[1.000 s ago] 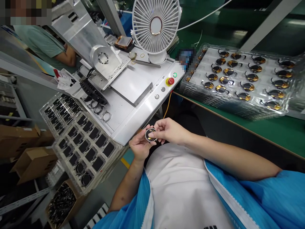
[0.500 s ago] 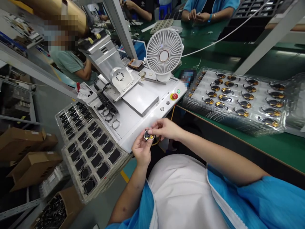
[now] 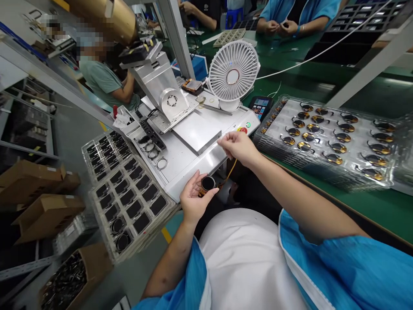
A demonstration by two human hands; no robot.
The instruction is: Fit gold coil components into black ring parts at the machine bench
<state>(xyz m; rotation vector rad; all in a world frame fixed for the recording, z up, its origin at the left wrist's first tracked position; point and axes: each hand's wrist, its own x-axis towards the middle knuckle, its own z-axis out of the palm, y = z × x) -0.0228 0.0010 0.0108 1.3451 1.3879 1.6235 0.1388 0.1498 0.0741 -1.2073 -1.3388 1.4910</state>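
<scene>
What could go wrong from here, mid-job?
Only the left grip holds the round part, seemingly beyond the front edge of the bench, so a slip might drop it to the floor. The right grip appears close to the red button and could knock it, though the true gap is hard to judge.

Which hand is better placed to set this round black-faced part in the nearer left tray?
Likely your left hand: it holds the round black-faced part, closer to the nearer left tray. Your right hand is farther off.
</scene>
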